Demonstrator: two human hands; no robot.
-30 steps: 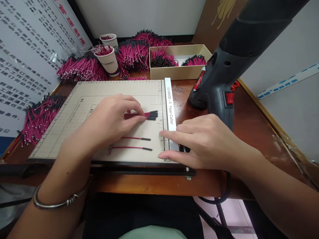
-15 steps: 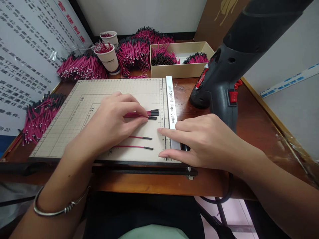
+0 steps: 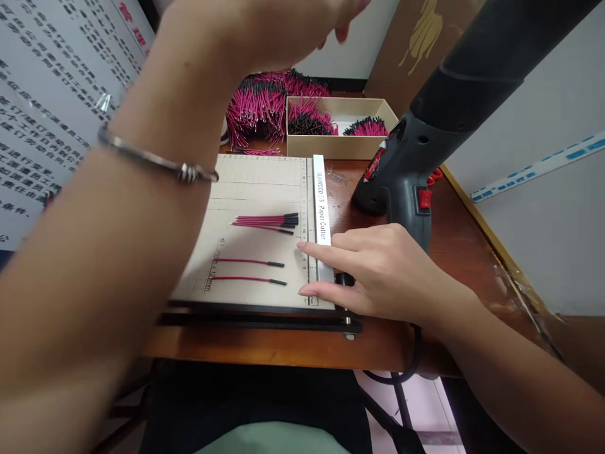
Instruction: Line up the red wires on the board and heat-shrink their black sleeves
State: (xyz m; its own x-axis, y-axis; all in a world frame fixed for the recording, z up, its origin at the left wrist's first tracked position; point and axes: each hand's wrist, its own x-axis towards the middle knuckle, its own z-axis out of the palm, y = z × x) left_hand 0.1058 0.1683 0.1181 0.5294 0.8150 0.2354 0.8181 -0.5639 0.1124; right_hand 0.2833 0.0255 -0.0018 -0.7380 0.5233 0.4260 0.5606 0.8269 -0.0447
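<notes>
sideways, the wire bundle (image 3: 267, 221) lay just forward-left of the nearer right hand (image 3: 378, 268), loosely spread, while the left hand (image 3: 288, 28) hung high, grip unclear.

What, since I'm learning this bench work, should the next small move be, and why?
Probably nudge the slanting wire into line with the small bundle beside it on the paper cutter: it splays away from the others, and the left hand is raised, not touching them.
</notes>
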